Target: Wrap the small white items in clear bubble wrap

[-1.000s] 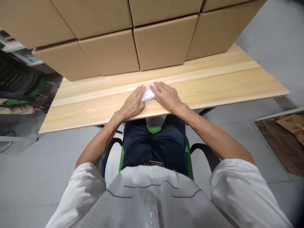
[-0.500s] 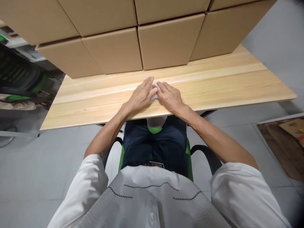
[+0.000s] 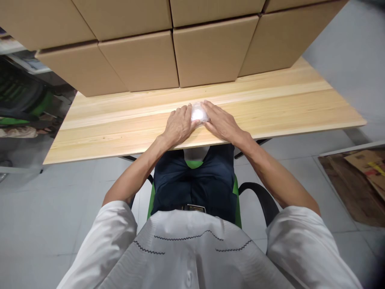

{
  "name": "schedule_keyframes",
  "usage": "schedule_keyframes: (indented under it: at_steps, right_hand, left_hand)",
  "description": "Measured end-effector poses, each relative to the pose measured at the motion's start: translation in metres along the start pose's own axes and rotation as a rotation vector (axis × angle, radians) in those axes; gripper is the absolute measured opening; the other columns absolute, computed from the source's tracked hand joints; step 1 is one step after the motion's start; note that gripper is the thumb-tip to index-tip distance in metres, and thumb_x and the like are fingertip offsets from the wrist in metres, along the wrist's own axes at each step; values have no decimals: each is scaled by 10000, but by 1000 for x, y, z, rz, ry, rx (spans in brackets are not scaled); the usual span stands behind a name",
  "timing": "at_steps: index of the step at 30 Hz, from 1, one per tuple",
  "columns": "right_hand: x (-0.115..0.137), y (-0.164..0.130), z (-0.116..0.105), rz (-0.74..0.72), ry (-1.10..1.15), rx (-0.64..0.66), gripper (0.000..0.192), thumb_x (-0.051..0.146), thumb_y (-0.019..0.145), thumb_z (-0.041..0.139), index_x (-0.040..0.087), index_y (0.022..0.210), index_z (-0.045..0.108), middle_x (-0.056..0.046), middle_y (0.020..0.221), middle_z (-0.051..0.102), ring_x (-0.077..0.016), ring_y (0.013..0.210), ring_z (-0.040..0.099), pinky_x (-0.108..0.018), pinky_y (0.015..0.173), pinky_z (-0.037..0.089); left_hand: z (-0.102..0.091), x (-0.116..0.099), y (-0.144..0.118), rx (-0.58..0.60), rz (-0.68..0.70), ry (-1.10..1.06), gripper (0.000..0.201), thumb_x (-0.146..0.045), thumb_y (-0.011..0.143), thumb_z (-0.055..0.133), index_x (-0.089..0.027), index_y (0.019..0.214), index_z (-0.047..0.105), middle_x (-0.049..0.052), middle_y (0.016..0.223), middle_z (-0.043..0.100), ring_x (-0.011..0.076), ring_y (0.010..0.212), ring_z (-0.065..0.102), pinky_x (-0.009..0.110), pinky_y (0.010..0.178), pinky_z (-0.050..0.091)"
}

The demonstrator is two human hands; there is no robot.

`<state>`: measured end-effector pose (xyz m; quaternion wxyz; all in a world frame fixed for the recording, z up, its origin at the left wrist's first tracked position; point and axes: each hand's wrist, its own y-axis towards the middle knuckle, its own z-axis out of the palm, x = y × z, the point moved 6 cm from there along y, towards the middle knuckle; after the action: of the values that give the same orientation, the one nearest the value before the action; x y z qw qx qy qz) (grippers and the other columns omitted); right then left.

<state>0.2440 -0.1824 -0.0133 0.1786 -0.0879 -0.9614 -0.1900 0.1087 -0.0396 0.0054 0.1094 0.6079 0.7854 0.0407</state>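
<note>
Between my two hands, on the wooden table (image 3: pixel 270 104), is a small whitish, shiny thing in clear plastic (image 3: pixel 198 113). Bright glare on its top hides what exactly it is. My left hand (image 3: pixel 179 125) presses against its left side, fingers together and thumb along the near edge. From the other side my right hand (image 3: pixel 221 122) holds it the same way, fingertips on its far right edge and thumb near the front. Both hands are curved around it, low over the tabletop.
Large cardboard boxes (image 3: pixel 207 52) are stacked along the back of the table. Below the front edge are my legs on a green chair with black armrests (image 3: pixel 261 196). A black and green chair (image 3: pixel 24 92) stands at the left, and flattened cardboard (image 3: pixel 355 188) lies at the right.
My hands have moved apart a little and now lie at the sides of the plastic-wrapped thing. More of its top shows, where fingers and thumbs covered it before. The view has shifted slightly.
</note>
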Motion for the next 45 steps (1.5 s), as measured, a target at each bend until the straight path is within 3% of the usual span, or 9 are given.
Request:
schedule_keyframes:
  at_steps: [4,8,12,15,22,27,34,40,45]
  right_hand:
    - [-14,-8,-22,-13,79,-47,819,656,1178,530,247,1881,426,-138,1964,399,-398,1828,376,-701,1490,348]
    - [10,7,-36,-22,106,-146,822,768,1201,395,273,1849,498,-113,1938,461,-385,1806,419,-677,1495,345]
    - [50,39,-15,-76,103,-92,803,754,1230,287,250,1759,619,-134,1839,601,-361,1739,517,-624,1468,387]
    - [61,53,3,-66,62,-70,783,672,1259,211,209,1638,716,-167,1676,743,-367,1591,649,-610,1400,441]
    - [47,51,10,6,14,-130,832,608,1263,94,220,1478,798,-155,1480,845,-360,1408,742,-578,1291,510]
    - [42,56,13,101,-38,-95,828,554,1258,73,227,1402,820,-160,1421,859,-378,1375,754,-593,1266,529]
    - [30,55,17,131,-18,-111,1028,718,1195,-75,245,1360,822,-163,1379,857,-374,1344,750,-585,1247,539]
    - [30,53,17,153,-47,-107,926,606,1240,-17,208,1328,815,-181,1346,846,-365,1324,753,-564,1234,568]
    - [22,47,18,165,22,-130,830,612,1241,54,247,1475,762,-174,1454,813,-363,1434,717,-590,1300,556]
  left_hand:
    - [-1,-5,-1,2,7,50,785,-622,1237,423,-50,1774,444,352,1697,619,478,1519,661,605,1296,482]
    - [-3,-8,-2,8,14,79,762,-583,1232,452,-40,1767,445,355,1684,619,484,1509,656,619,1278,484]
    - [-4,-11,-1,24,3,114,654,-504,1223,480,-53,1693,538,329,1597,678,468,1446,675,603,1231,511]
    - [-4,-13,1,33,6,134,553,-443,1216,497,-74,1608,622,309,1550,709,455,1409,684,593,1214,519]
    - [-4,-17,-1,42,-25,125,565,-445,1230,484,-22,1577,623,343,1538,696,480,1430,681,610,1223,509]
    - [-1,-12,-3,32,-41,54,617,-469,1228,446,-17,1624,585,349,1530,693,507,1463,669,643,1245,496]
    - [2,-6,-5,-64,-4,-5,769,-662,1224,348,-69,1666,555,334,1512,712,498,1432,685,659,1239,507]
    - [-2,-8,-8,-37,7,14,836,-712,1212,354,-54,1701,517,347,1558,689,496,1440,681,640,1239,506]
    - [-2,-8,-9,-26,10,32,839,-656,1209,461,-23,1760,453,375,1663,626,503,1490,662,622,1266,487]
